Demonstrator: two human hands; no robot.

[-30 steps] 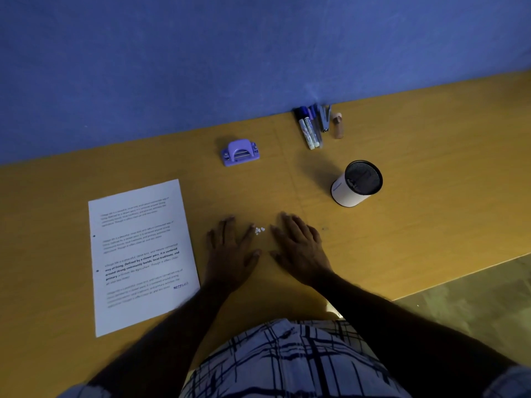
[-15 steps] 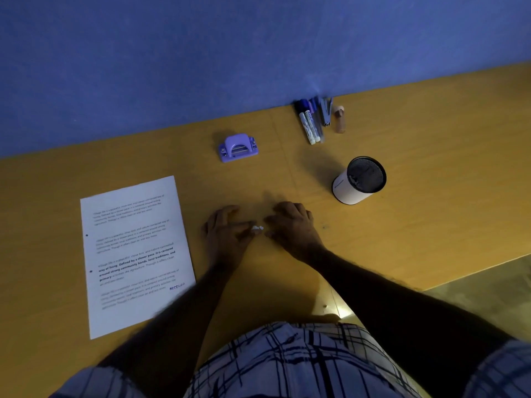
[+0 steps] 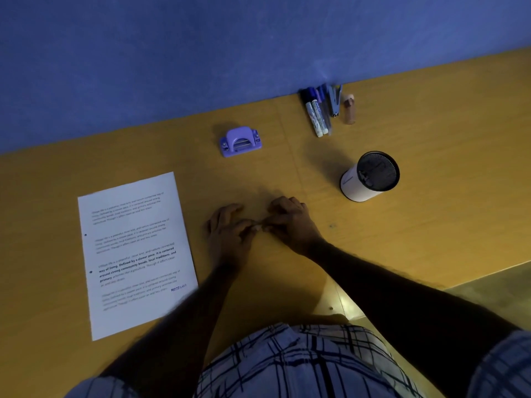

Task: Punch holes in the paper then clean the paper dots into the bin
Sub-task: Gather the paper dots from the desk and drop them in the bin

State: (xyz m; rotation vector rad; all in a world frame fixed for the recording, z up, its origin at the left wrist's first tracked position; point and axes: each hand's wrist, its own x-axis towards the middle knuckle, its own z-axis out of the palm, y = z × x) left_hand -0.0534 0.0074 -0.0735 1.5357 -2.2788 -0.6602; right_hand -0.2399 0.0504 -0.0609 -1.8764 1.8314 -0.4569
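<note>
Head view: the small white paper dots (image 3: 257, 227) sit as a tiny cluster on the yellow-brown wooden desk (image 3: 431, 139), right between the two hands, which meet over them. The left hand (image 3: 230, 229) lies low on the desk with its fingers curled inward toward the cluster, and the right hand (image 3: 290, 222) is bunched, its fingertips drawn together against the dots; it looks like a pinch or a scoop, though I cannot tell whether any dot is actually lifted (the light is dim and the pile is mostly hidden by fingers). To the left lies the white printed sheet of paper (image 3: 135, 254), flat, with two dark holes showing along its left margin, so the punching appears done. Beyond the hands, near the blue wall, stands the small purple plastic hole punch (image 3: 240, 141), set down and apart from the sheet. To the right of the hands, near but not touching them, stands the white cylindrical bin with a dark mesh inside (image 3: 370, 176), tilted toward the camera by the wide lens. A bundle of markers and pens (image 3: 321, 110) rests against the wall. What is left, by my reading, is gathering the dots and carrying them across to the bin.
</note>
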